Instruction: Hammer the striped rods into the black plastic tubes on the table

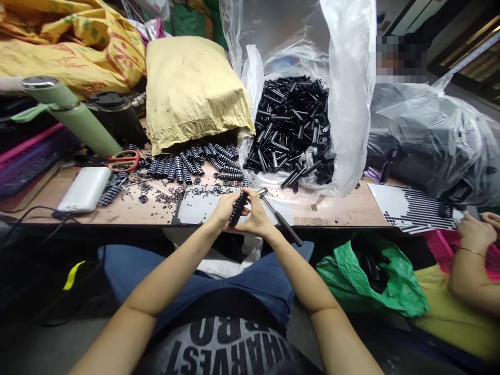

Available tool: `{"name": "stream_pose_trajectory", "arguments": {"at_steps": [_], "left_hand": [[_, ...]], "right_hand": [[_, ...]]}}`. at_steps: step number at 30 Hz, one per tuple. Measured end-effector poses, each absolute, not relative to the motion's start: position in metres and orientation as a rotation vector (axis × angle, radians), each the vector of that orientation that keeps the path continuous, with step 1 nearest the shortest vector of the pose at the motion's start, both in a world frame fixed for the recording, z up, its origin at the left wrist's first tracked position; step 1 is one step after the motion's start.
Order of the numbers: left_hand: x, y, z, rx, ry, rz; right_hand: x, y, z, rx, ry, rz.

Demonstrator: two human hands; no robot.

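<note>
My left hand (pixel 223 210) and my right hand (pixel 255 214) meet at the table's front edge, both closed around a black studded tube (pixel 237 209). The tube is tilted, and fingers hide part of it. Just right of my right hand lies a hammer-like tool (pixel 284 221), its dark handle reaching past the table edge. Under the hands is a pale mat (pixel 195 204), with many tiny black pieces (pixel 164 195) scattered to its left. Behind them rest several similar studded tubes (pixel 179 169).
A clear plastic bag (pixel 349 104) full of plain black tubes (pixel 291 120) stands behind, beside a yellow sack (pixel 195 88). Scissors (pixel 123 161), a white box (pixel 85 190) and a green bottle (pixel 74 117) sit left. At right, a co-worker's hand (pixel 474 234) is near dotted sheets (pixel 414 208).
</note>
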State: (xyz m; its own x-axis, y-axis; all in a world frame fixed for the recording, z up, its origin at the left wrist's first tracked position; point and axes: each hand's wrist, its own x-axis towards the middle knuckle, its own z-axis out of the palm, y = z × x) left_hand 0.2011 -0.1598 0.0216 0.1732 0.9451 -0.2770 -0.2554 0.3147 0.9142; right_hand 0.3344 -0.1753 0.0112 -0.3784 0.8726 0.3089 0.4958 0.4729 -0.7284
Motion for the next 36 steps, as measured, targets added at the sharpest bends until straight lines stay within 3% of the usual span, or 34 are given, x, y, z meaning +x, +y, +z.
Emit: {"name": "stream_pose_trajectory", "arguments": {"at_steps": [4, 7, 10, 13, 17, 20, 26, 31, 36], "left_hand": [[0.204, -0.166, -0.015, 1.674, 1.349, 1.104], [0.201, -0.170, -0.036, 2.230, 1.429, 0.870], [0.189, -0.171, -0.043, 2.581, 1.390, 0.579], [0.177, -0.168, -0.041, 2.759, 1.356, 0.504], [0.171, -0.164, -0.039, 2.788, 1.323, 0.547], [0.169, -0.163, -0.039, 2.775, 1.315, 0.555], [0.177, -0.167, -0.042, 2.759, 1.371, 0.498], [0.202, -0.178, -0.045, 2.766, 1.405, 0.486], [0.210, -0.176, -0.057, 2.747, 1.357, 0.501]], "right_hand": [[0.331, -0.177, -0.012, -1.278, -2.045, 0.555], [0.348, -0.181, -0.020, -1.510, -2.089, 0.385], [0.382, -0.187, -0.015, -2.039, -1.974, 0.151], [0.408, -0.196, 0.000, -2.333, -1.892, 0.154], [0.403, -0.216, 0.021, -2.116, -1.785, 0.377], [0.387, -0.229, 0.022, -1.962, -1.748, 0.339], [0.374, -0.232, 0.019, -2.193, -2.034, 0.352], [0.349, -0.236, 0.046, -1.926, -1.905, 0.291], [0.316, -0.234, 0.033, -1.907, -2.333, 0.379]]}}
